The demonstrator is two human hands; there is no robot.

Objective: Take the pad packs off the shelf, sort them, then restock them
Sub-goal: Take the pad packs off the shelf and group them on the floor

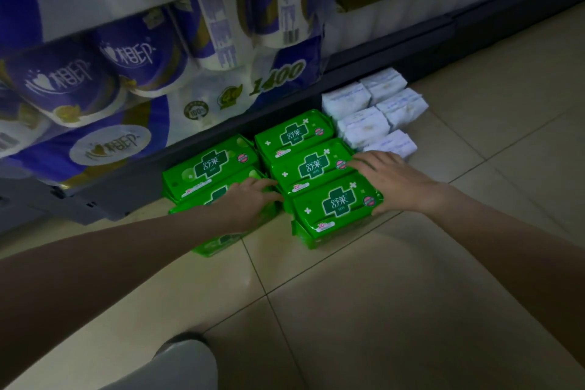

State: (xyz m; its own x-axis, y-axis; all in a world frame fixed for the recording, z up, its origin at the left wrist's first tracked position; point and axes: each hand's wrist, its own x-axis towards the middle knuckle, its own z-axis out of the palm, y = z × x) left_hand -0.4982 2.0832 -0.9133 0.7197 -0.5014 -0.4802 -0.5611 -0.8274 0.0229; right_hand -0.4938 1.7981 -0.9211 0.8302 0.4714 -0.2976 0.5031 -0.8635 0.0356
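Fingers (359, 163) of the right hand (391, 180) lie spread and flat across the right ends of two green pad packs, the middle pack (311, 168) and the nearest pack (337, 207) of a three-pack column; no pack is gripped. Fingers (264, 184) of the left hand (250, 203) are extended and loosely spread, pressed on the front green pack (215, 241) of a second column, their tips at the gap between the columns. Behind it lies another green pack (209, 169), and the far pack (294, 133) heads the right column. All green packs rest on the tiled floor (395, 294), against the dark shelf base (389, 44). To their right, white pad packs (370, 108) lie clustered on the floor. Above, the shelf carries blue-and-white toilet-roll bundles (133, 79).
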